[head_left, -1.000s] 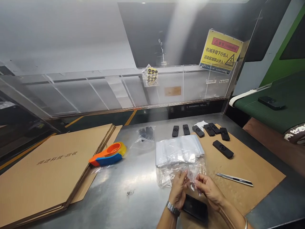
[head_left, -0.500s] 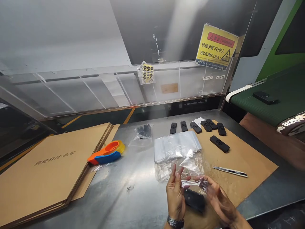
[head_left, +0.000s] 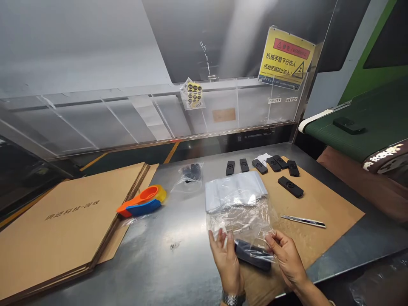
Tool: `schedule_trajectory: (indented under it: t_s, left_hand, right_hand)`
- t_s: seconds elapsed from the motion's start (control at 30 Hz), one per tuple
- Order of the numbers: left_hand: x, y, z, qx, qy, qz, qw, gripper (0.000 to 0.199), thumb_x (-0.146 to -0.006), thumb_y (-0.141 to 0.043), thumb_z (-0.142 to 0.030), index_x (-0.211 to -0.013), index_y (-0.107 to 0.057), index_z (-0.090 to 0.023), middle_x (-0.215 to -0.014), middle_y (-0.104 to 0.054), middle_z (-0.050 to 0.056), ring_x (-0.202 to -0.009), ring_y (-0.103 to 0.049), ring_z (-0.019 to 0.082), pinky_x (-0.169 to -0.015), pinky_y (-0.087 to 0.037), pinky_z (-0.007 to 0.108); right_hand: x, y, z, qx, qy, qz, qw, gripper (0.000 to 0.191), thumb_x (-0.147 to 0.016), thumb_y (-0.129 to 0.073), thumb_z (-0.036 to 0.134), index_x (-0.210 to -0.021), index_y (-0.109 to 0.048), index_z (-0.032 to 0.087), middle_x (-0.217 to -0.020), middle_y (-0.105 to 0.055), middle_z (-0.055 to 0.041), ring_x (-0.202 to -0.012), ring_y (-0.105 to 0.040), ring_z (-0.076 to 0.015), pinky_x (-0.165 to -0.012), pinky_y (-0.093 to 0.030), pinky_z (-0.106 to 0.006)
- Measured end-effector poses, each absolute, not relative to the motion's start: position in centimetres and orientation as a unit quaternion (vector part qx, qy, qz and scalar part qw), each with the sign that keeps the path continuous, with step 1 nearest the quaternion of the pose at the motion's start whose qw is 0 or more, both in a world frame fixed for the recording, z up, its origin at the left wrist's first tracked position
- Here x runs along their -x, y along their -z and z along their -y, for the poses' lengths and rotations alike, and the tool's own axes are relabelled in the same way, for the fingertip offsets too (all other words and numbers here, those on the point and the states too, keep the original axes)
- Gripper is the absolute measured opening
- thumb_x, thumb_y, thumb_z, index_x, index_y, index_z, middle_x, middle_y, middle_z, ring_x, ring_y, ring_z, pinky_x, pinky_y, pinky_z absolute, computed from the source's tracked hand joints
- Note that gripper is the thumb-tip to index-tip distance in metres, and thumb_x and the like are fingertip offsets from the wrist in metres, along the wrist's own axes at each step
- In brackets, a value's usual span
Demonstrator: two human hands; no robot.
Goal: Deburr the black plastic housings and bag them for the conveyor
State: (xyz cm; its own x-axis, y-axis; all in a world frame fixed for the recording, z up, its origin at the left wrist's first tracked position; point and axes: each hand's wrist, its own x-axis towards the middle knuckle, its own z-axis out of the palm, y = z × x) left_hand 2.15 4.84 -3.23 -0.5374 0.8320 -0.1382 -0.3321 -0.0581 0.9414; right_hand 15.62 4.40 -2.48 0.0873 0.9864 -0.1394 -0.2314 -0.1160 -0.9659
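Observation:
My right hand [head_left: 288,257] pinches a clear plastic bag [head_left: 259,248] between thumb and fingers. To its left, my left hand [head_left: 225,263], with a metal watch on the wrist, has its fingers apart and grips nothing that I can see. Between my hands a black oblong device [head_left: 251,256] lies low over the cardboard, partly behind the clear film. Just beyond them lies a stack of clear bags [head_left: 236,193] in a loose wrapper. Several more black devices [head_left: 290,187] are spread at the back of the table.
A utility knife [head_left: 302,221] rests on the flat cardboard sheet [head_left: 331,208]. On the left are an orange and blue tape dispenser [head_left: 143,202] and stacked flattened cartons [head_left: 73,221]. A bagged black item [head_left: 191,173] lies mid-table. A green conveyor [head_left: 379,127] carries another device at right.
My hands have moved apart; the right one now spreads the clear bag, which was bunched before. My left hand has shifted left, and more of the black device shows between them.

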Motion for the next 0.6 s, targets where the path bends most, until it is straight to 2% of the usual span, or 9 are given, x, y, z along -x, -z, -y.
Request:
schedule_trajectory:
  t_s: [0.03, 0.1, 0.17, 0.23, 0.3, 0.4, 0.47, 0.6]
  left_hand:
    - [-2.0, 3.3, -4.5, -0.246, -0.691, -0.557, 0.389, 0.049, -0.081, -0.055, -0.041, -0.125, -0.04, -0.026, -0.105, -0.056, 0.006, -0.091, -0.056, 0.017, -0.076, -0.045, 0.027]
    - [-1.9, 3.0, -3.6, -0.281, -0.682, -0.556, 0.383, 0.032, -0.075, -0.062, -0.044, -0.096, -0.059, -0.02, -0.081, -0.057, 0.002, -0.076, -0.054, 0.016, -0.068, -0.043, 0.025]
    - [-2.2, 2.2, -2.8, -0.352, -0.642, -0.532, 0.424, 0.029, -0.064, -0.072, -0.042, -0.074, -0.063, -0.016, -0.063, -0.054, 0.0, -0.062, -0.05, 0.015, -0.059, -0.041, 0.025]
    - [-2.4, 1.4, -2.5, -0.443, -0.565, -0.483, 0.502, 0.028, -0.06, -0.076, -0.035, -0.076, -0.064, -0.015, -0.064, -0.057, 0.0, -0.06, -0.049, 0.015, -0.057, -0.04, 0.025]
    - [-2.2, 1.1, -2.7, -0.464, -0.523, -0.453, 0.553, 0.024, -0.065, -0.074, -0.032, -0.077, -0.064, -0.015, -0.068, -0.059, 0.002, -0.063, -0.051, 0.015, -0.059, -0.041, 0.025]
    - [-1.3, 1.3, -3.5, -0.398, -0.56, -0.476, 0.549, 0.021, -0.074, -0.065, -0.034, -0.07, -0.059, -0.014, -0.065, -0.056, 0.001, -0.063, -0.05, 0.013, -0.061, -0.04, 0.023]
    - [-0.6, 1.4, -3.9, -0.362, -0.587, -0.49, 0.533, 0.022, -0.079, -0.059, -0.036, -0.072, -0.054, -0.016, -0.066, -0.053, -0.001, -0.062, -0.049, 0.012, -0.059, -0.04, 0.022]
    - [-0.1, 1.0, -3.9, -0.343, -0.592, -0.484, 0.545, 0.021, -0.073, -0.066, -0.032, -0.081, -0.055, -0.015, -0.073, -0.055, 0.001, -0.067, -0.051, 0.012, -0.064, -0.042, 0.023]
  right_hand:
    - [-15.6, 2.4, -4.5, 0.499, -0.55, 0.39, 0.544, 0.036, -0.07, -0.067, 0.05, -0.063, -0.051, 0.018, -0.055, -0.043, 0.0055, -0.051, -0.037, -0.0087, -0.049, -0.032, -0.021]
    - [-15.2, 2.2, -4.7, 0.504, -0.539, 0.41, 0.536, 0.037, -0.07, -0.067, 0.049, -0.061, -0.051, 0.018, -0.053, -0.042, 0.0058, -0.049, -0.036, -0.0087, -0.048, -0.03, -0.022]
    - [-14.6, 2.1, -4.7, 0.503, -0.539, 0.43, 0.521, 0.036, -0.069, -0.068, 0.048, -0.061, -0.051, 0.017, -0.052, -0.043, 0.0056, -0.05, -0.037, -0.0091, -0.048, -0.03, -0.022]
    - [-13.9, 1.9, -4.7, 0.494, -0.548, 0.448, 0.505, 0.037, -0.069, -0.068, 0.048, -0.061, -0.05, 0.017, -0.054, -0.045, 0.0047, -0.053, -0.04, -0.01, -0.05, -0.032, -0.022]
    - [-13.4, 1.6, -4.9, 0.483, -0.56, 0.462, 0.489, 0.039, -0.069, -0.066, 0.051, -0.06, -0.048, 0.018, -0.055, -0.044, 0.0046, -0.053, -0.04, -0.0102, -0.051, -0.033, -0.022]
    - [-13.3, 1.2, -5.6, 0.474, -0.566, 0.481, 0.472, 0.042, -0.07, -0.063, 0.055, -0.06, -0.045, 0.018, -0.054, -0.038, 0.0064, -0.05, -0.034, -0.0087, -0.048, -0.029, -0.021]
    - [-13.3, 1.0, -6.1, 0.469, -0.563, 0.5, 0.462, 0.039, -0.07, -0.064, 0.053, -0.062, -0.046, 0.018, -0.055, -0.037, 0.0067, -0.052, -0.034, -0.0086, -0.048, -0.028, -0.021]
    - [-12.9, 0.7, -6.7, 0.442, -0.557, 0.555, 0.432, 0.036, -0.073, -0.063, 0.048, -0.061, -0.048, 0.017, -0.057, -0.038, 0.0057, -0.056, -0.036, -0.0095, -0.052, -0.03, -0.021]
